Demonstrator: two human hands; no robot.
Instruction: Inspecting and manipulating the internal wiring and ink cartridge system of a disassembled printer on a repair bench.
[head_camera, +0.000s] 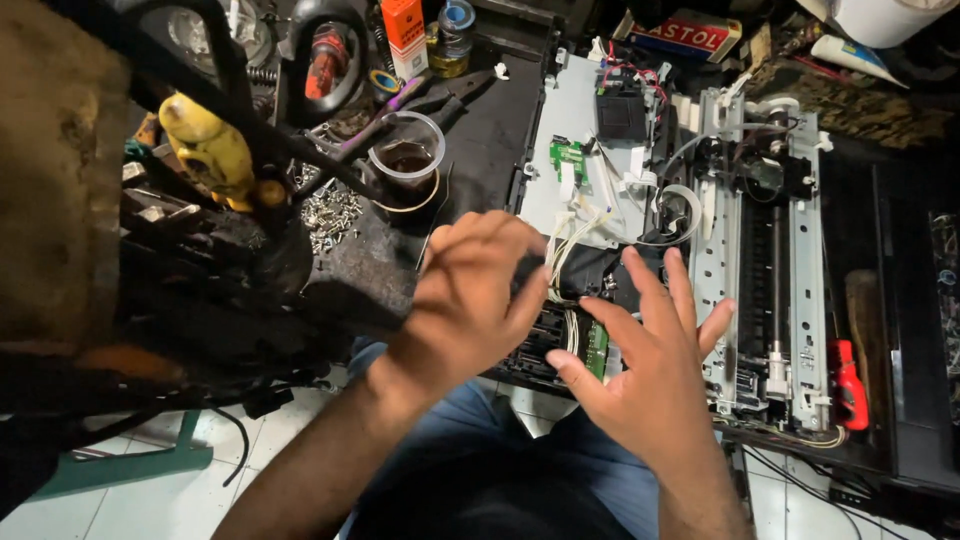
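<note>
My left hand (465, 300) covers the near edge of the opened printer (700, 250), so I can't tell what its fingertips touch. My right hand (650, 370) hides most of the green circuit board (596, 348) and the lower run of the white wires (565, 250). I can't make out whether either hand grips anything. The red-handled tool (848, 385) is part hidden, and the white roll (885, 18) is cut off at the top edge.
</note>
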